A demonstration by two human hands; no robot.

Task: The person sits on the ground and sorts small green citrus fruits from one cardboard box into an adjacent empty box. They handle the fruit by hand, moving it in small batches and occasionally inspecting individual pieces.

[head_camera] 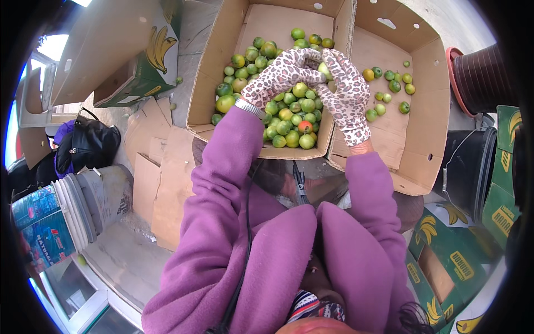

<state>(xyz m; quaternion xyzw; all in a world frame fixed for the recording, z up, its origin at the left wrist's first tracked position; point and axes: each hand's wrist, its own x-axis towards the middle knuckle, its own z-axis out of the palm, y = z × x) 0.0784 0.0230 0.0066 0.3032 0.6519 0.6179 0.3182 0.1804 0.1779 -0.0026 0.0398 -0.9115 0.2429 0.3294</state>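
Both my hands wear leopard-print gloves and meet above the inner wall between two cardboard boxes. A pale green tomato [325,72] is held between them. My left hand [288,73] curls with its fingertips at the fruit, and whether it also grips something under the fingers is hidden. My right hand [345,94] closes on the tomato from the right. Below, the left cardboard box [198,100] holds many green tomatoes [306,142], some yellowish, and one reddish tomato [305,127]. Fewer green and yellowish tomatoes [394,86] lie spread in the right cardboard box [425,125].
Green banana boxes [442,250] stand at the lower right, near a black bucket [463,167]. Another banana box [142,75] is at the upper left. Flattened cardboard [171,188], a black bag [96,142] and stacked buckets [100,200] are at the left.
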